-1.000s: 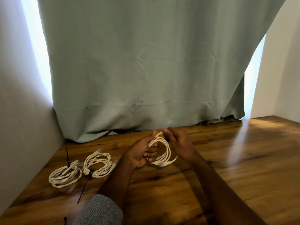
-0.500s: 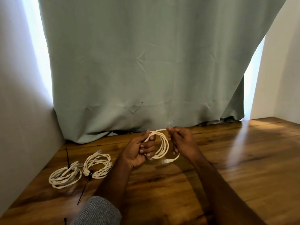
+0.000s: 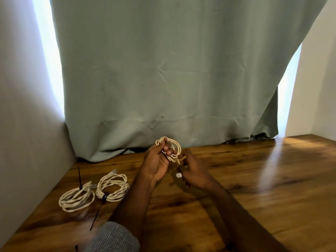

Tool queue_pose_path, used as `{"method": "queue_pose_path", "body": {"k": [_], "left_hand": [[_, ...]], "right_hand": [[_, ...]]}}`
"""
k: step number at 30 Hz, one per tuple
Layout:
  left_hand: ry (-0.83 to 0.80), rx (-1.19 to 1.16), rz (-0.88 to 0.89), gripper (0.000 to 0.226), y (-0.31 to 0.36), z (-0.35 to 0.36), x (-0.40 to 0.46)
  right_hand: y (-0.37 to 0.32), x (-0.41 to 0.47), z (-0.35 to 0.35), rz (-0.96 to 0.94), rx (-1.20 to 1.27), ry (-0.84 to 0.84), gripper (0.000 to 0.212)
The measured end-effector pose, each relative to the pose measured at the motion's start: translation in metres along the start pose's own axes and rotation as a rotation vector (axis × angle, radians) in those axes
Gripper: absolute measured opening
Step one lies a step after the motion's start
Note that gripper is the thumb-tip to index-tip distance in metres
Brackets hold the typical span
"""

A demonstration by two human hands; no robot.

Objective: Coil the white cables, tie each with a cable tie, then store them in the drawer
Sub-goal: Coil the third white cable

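Note:
My left hand (image 3: 156, 160) grips a small coil of white cable (image 3: 175, 147), lifted above the wooden table (image 3: 254, 179). My right hand (image 3: 193, 170) pinches the loose tail of that cable just below the coil, and the white plug end (image 3: 179, 175) hangs by its fingers. Two more white coils lie at the left of the table: a left coil (image 3: 76, 198) and a right coil (image 3: 112, 188). Each is bound with a black cable tie, the left tie (image 3: 79, 177) standing up and the right tie (image 3: 99, 211) trailing toward me.
A grey-green curtain (image 3: 172, 79) hangs along the back and rests on the table's far edge. A pale wall (image 3: 23, 142) closes the left side. Another black tie end (image 3: 76, 248) shows at the bottom edge. No drawer is in view.
The left hand has raised the coil higher and turned it upright. The right hand has slid down from the coil's top to the tail near the plug.

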State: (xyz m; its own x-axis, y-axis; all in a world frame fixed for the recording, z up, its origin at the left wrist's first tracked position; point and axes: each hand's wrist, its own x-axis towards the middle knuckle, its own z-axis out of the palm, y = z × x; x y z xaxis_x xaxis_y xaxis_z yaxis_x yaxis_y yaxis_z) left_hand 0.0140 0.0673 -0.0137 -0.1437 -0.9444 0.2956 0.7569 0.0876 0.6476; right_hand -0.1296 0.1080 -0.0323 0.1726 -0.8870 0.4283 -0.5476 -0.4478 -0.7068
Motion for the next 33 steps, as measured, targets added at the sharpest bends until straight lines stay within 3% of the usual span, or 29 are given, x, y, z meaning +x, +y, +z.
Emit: {"method": "queue_pose_path", "body": {"k": [2, 5, 7, 11, 14, 23, 26, 29, 31, 33], "left_hand": [[0.072, 0.041, 0.024, 0.013, -0.002, 0.0, 0.002], [0.159, 0.127, 0.031, 0.023, -0.004, 0.0, 0.003], [0.174, 0.266, 0.024, 0.027, -0.006, -0.001, 0.003], [0.134, 0.707, 0.015, 0.026, -0.01, -0.001, -0.005], [0.081, 0.912, 0.083, 0.018, -0.015, -0.002, -0.006], [0.126, 0.693, 0.111, 0.025, -0.027, 0.005, -0.014], [0.166, 0.727, 0.04, 0.052, -0.033, 0.001, -0.019], [0.063, 0.657, -0.075, 0.067, -0.031, 0.002, -0.018], [0.018, 0.619, -0.113, 0.071, -0.027, 0.011, -0.02], [0.109, 0.624, -0.101, 0.073, -0.026, 0.016, -0.022]], "right_hand": [[-0.004, -0.002, 0.002, 0.032, 0.039, -0.024, 0.014], [-0.009, -0.004, 0.002, 0.092, 0.077, -0.128, 0.03], [-0.008, -0.003, -0.001, 0.087, 0.065, -0.145, 0.03], [-0.005, -0.004, -0.003, -0.152, -0.136, -0.166, 0.015], [-0.006, -0.003, -0.001, -0.298, -0.186, -0.08, 0.011], [-0.016, -0.005, 0.002, -0.252, -0.04, 0.203, 0.014], [-0.011, -0.002, -0.002, -0.21, -0.045, 0.309, 0.037], [-0.001, -0.003, -0.011, -0.317, -0.251, 0.194, 0.056], [0.001, -0.004, -0.015, -0.392, -0.246, 0.083, 0.044], [-0.002, -0.004, -0.012, -0.386, -0.23, 0.062, 0.027]]}}
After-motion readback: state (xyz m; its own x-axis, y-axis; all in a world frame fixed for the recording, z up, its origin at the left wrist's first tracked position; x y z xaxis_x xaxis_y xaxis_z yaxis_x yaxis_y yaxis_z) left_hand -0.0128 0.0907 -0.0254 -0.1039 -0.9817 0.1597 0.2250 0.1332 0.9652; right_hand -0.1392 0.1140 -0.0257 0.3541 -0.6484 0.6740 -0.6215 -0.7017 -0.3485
